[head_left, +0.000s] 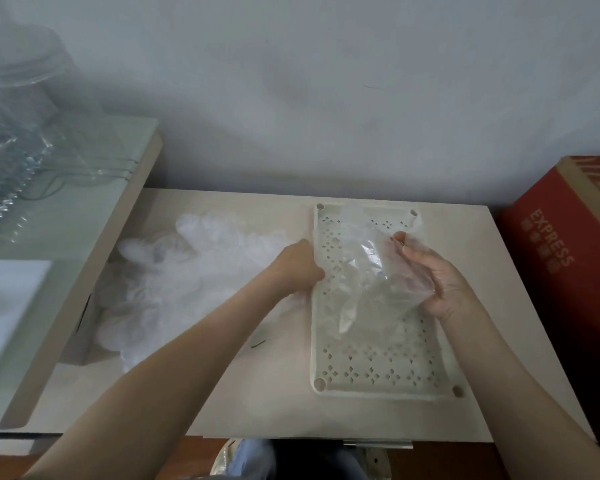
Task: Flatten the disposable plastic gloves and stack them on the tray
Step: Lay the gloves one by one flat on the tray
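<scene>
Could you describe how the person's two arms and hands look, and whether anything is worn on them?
The left hand and right hand are bare, with no gloves, rings, watch or bracelet that I can see. No sleeves show anywhere up to the frame edge.

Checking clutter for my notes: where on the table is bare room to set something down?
Bare table along the near edge, between the pile of gloves and the tray. A narrow strip between tray and red box. Crowded: over the tray, where the left hand and right hand hold a glove.
</scene>
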